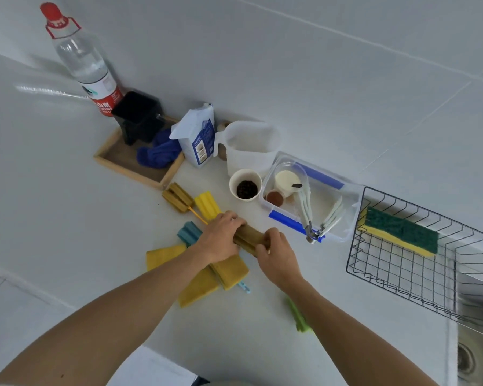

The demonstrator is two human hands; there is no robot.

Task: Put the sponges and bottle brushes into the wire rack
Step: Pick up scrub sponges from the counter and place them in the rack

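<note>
A black wire rack [379, 277] stands at the right by the sink, with one green-and-yellow sponge [399, 232] leaning inside it. On the counter's middle, my left hand [221, 235] and my right hand [276, 254] both grip a brown sponge brush [250, 238]. Around them lie a yellow sponge brush [207, 204], a teal sponge brush [188, 232], another brown sponge brush [177, 197], flat yellow sponges [198, 285] and a green brush [299, 316] partly hidden under my right forearm.
A clear plastic box [343, 207] with cups and tongs sits left of the rack. A paper cup of dark beans [246, 185], white jug [251, 146], flour bag [198, 137], wooden tray [134, 162] and water bottle [81, 57] line the wall. The sink [477, 344] lies at the right.
</note>
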